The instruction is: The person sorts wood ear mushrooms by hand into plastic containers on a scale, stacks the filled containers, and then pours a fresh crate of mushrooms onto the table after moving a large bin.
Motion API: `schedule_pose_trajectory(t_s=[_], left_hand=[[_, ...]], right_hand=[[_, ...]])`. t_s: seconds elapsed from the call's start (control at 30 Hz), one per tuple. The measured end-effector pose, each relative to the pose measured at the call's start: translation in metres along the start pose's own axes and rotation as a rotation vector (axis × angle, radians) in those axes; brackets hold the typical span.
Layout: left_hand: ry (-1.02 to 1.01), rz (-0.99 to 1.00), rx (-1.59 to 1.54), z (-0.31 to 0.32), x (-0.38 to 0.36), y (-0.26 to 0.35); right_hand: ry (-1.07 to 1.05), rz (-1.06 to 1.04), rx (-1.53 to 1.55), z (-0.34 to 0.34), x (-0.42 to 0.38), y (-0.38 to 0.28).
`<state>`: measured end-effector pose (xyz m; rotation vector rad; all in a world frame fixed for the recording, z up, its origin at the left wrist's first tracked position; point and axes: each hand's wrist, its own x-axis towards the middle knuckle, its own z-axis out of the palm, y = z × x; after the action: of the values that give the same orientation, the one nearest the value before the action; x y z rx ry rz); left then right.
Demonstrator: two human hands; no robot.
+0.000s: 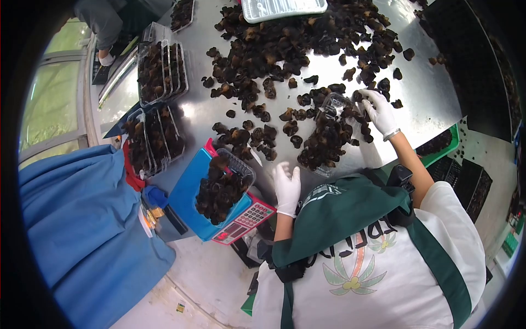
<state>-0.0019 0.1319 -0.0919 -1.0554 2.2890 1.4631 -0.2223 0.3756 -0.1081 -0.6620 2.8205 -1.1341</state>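
My left hand (287,187), in a white glove, hovers at the table's near edge between the scale and a filled tray. Its fingers are apart and hold nothing. My right hand (379,112), also gloved, is at the right side of that clear plastic tray (335,101), its fingers bent around a dark wood ear mushroom (358,96). Wood ear mushrooms (327,137) heap up in the tray and hide most of its rim. On the blue-topped scale (183,178) with a pink keypad stands another clear tray (241,164) piled with mushrooms.
A big mushroom heap (268,44) covers the far table, with a white tray (285,10) on it. Filled clear packs (163,71) stand at the left. Black crates (466,60) and a green crate (442,151) are right. A blue-clothed person (87,230) is close at left.
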Motion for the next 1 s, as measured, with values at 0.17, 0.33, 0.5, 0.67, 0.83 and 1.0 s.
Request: schedule_pose_trajectory(t_s=[0.17, 0.33, 0.5, 0.67, 0.83, 1.0], left_hand=[[-0.353, -0.292, -0.388, 0.037, 0.014, -0.034], [-0.135, -0.143, -0.492, 0.018, 0.008, -0.008], [0.021, 0.018, -0.473, -0.019, 0.009, 0.007], [0.026, -0.034, -0.426, -0.023, 0.001, -0.019], [-0.013, -0.090, -0.659, -0.007, -0.002, -0.046], [0.191, 0.068, -0.197, 0.000, -0.016, -0.048]], right_hand=[[-0.194, 0.063, 0.108, 0.025, 0.012, -0.001], [-0.259, 0.146, 0.209, 0.011, 0.017, -0.013], [-0.070, 0.156, 0.287, 0.047, -0.007, -0.014], [-0.185, 0.269, 0.422, 0.041, -0.015, -0.032], [-0.172, 0.252, 0.367, 0.050, -0.042, -0.026], [-0.119, 0.277, 0.267, 0.060, -0.056, -0.014]])
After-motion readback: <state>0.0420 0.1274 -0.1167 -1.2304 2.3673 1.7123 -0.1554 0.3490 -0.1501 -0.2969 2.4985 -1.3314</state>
